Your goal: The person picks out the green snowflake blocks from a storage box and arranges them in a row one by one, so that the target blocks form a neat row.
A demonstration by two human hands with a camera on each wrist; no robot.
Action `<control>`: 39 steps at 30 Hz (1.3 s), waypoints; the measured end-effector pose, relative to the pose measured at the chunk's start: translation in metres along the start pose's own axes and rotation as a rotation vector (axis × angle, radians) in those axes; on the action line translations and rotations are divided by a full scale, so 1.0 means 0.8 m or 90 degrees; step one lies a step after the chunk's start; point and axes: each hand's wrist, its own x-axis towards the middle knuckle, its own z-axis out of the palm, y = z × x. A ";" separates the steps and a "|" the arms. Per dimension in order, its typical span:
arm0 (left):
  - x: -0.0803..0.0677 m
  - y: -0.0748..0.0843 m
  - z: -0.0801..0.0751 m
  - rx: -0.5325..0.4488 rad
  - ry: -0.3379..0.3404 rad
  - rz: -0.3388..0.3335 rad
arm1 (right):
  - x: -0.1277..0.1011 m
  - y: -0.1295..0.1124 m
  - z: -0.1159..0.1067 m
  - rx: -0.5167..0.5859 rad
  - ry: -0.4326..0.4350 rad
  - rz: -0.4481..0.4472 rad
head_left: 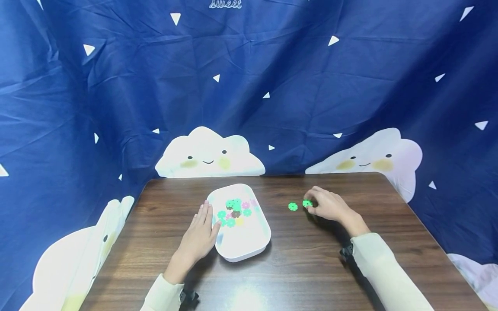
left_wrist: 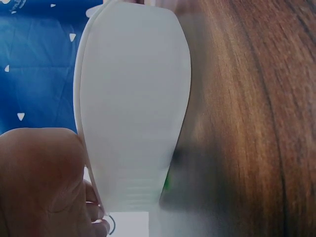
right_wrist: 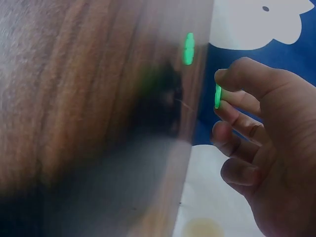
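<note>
A white tray (head_left: 254, 242) sits mid-table and holds several flower-shaped plastic discs (head_left: 234, 209) in green, pink, brown and yellow. My left hand (head_left: 199, 235) rests flat against the tray's left rim with straight fingers; the left wrist view shows the tray's white wall (left_wrist: 133, 108) close up. My right hand (head_left: 328, 205) pinches a green disc (head_left: 307, 203) just above the table, seen edge-on as the green disc (right_wrist: 217, 96) between thumb and fingers (right_wrist: 232, 79). A second green disc (head_left: 293, 206) lies on the table just left of it, also the second disc (right_wrist: 188, 48).
The brown wooden table (head_left: 311, 268) is backed by a blue curtain (head_left: 272, 86) printed with white clouds and triangles. A dark strap sits at each wrist.
</note>
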 end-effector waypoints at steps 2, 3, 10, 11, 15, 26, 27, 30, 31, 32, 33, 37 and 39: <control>0.000 0.000 0.000 0.001 -0.002 -0.001 | 0.002 0.002 0.004 -0.001 -0.004 0.004; 0.000 0.000 0.000 0.001 -0.003 -0.001 | 0.002 0.004 0.005 0.000 -0.005 0.005; 0.001 -0.001 0.002 0.008 -0.002 -0.004 | 0.006 0.007 0.017 0.000 -0.014 0.018; 0.001 -0.001 0.002 0.009 -0.005 -0.006 | 0.007 0.007 0.018 0.001 -0.015 0.018; 0.001 -0.001 0.002 0.005 -0.009 -0.010 | 0.008 0.006 0.023 0.009 -0.019 0.020; 0.001 0.000 0.002 0.004 0.005 -0.003 | 0.009 0.012 0.031 0.019 -0.039 0.030; 0.001 0.000 0.001 0.003 0.006 -0.002 | 0.009 0.013 0.031 0.020 -0.038 0.030; 0.002 -0.001 0.001 0.001 0.006 0.000 | 0.009 0.013 0.031 0.017 -0.034 0.029; 0.002 -0.001 0.001 0.001 0.005 0.000 | 0.008 0.013 0.030 0.017 -0.034 0.028; 0.002 -0.002 0.002 0.000 0.004 0.001 | 0.008 0.013 0.030 0.016 -0.033 0.028; 0.001 -0.001 0.001 -0.002 0.005 0.002 | 0.008 0.012 0.029 0.015 -0.032 0.028; 0.001 0.000 0.000 -0.005 -0.001 0.000 | 0.009 0.006 0.025 0.014 -0.019 0.025; 0.001 0.000 0.000 -0.002 -0.002 -0.001 | 0.012 0.000 0.020 0.015 -0.007 0.017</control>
